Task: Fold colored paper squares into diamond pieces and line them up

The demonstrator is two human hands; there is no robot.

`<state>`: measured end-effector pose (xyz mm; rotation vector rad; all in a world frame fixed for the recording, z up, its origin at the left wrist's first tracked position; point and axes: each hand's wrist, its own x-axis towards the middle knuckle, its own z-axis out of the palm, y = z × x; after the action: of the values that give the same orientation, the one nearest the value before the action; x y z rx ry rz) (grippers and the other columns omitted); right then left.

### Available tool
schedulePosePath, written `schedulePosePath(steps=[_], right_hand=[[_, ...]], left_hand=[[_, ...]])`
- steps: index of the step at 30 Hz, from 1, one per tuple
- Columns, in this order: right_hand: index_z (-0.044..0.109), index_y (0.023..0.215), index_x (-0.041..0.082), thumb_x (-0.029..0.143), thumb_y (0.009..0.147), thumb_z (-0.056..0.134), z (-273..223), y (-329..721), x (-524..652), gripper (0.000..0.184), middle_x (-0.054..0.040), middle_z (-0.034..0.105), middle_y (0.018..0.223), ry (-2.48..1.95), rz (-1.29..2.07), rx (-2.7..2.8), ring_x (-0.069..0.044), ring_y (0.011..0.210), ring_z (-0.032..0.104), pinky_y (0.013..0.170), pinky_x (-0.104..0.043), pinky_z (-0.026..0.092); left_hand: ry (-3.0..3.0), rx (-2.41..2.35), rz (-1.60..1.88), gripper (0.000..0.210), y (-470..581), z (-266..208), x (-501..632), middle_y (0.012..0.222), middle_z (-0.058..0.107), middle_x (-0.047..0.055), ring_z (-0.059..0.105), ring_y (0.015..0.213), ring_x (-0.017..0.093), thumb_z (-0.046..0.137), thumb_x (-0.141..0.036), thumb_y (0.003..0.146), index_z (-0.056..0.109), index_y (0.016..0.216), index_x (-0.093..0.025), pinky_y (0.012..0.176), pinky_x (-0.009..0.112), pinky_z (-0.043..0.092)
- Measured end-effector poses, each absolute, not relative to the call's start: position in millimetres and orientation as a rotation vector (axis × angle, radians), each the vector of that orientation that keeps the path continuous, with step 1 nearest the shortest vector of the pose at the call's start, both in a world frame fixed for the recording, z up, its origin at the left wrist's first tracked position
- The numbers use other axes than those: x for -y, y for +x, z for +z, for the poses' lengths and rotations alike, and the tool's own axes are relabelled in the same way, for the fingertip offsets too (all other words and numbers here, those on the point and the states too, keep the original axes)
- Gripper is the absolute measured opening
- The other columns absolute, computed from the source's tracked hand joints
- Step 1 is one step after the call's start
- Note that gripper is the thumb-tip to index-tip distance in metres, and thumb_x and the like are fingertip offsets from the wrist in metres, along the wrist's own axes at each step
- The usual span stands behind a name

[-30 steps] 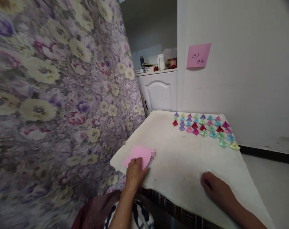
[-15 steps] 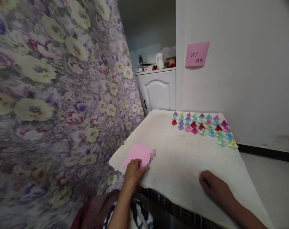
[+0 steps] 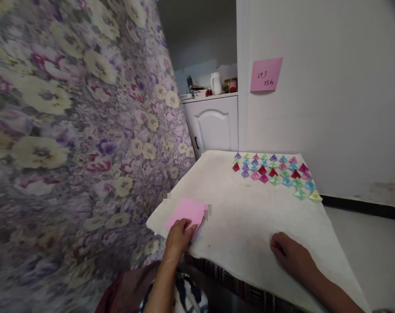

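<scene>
A stack of square paper with a pink sheet (image 3: 186, 211) on top lies at the table's near left corner. My left hand (image 3: 179, 234) is at the stack's near edge, thumb and fingers closed on the pink paper. Other sheet edges show below the thumb. My right hand (image 3: 290, 252) rests on the white tabletop cloth (image 3: 239, 234) at the right, fingers curled into a loose fist with nothing visible in it. Rows of small folded paper pieces (image 3: 273, 172) in several colours stand at the far right of the table.
A floral curtain (image 3: 86, 143) hangs along the left. Behind the table are a white cabinet (image 3: 213, 124) with a white jug (image 3: 216, 83) on top and a wall carrying a pink note (image 3: 266, 74). A patterned cloth (image 3: 226, 276) edges the table front.
My left thumb has drawn in toward the fingers at the paper's near corner, and more of the stack's side shows. My right hand keeps its pose. The view has shifted slightly.
</scene>
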<state>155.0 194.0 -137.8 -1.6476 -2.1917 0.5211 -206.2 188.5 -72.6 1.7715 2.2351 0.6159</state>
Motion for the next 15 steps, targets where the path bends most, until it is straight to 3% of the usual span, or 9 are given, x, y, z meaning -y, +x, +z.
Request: schedulePosePath(steps=[8,15], right_hand=[[0.052,0.076,0.022,0.024,0.083,0.04,-139.0,153.9,-194.5,0.014,-0.0005,0.056,0.077,-1.642,0.509,2.211,-0.016,0.067,0.054,0.057,-0.024,0.033],[0.051,0.076,0.022,0.022,0.082,0.039,-135.4,152.5,-192.4,0.014,-0.0006,0.056,0.077,-1.63,0.533,2.208,-0.016,0.067,0.054,0.058,-0.025,0.034]], left_hand=[[1.795,-2.284,0.766,0.019,-205.4,-69.3,-188.0,0.078,0.067,0.003,0.06,0.074,0.017,0.048,-0.021,0.077,0.067,0.077,-0.02,0.068,0.025,0.041],[1.803,-2.285,1.088,0.025,-197.6,-56.8,-185.5,0.093,0.068,0.004,0.061,0.086,0.019,0.042,-0.03,0.084,0.064,0.089,-0.02,0.077,0.027,0.045]])
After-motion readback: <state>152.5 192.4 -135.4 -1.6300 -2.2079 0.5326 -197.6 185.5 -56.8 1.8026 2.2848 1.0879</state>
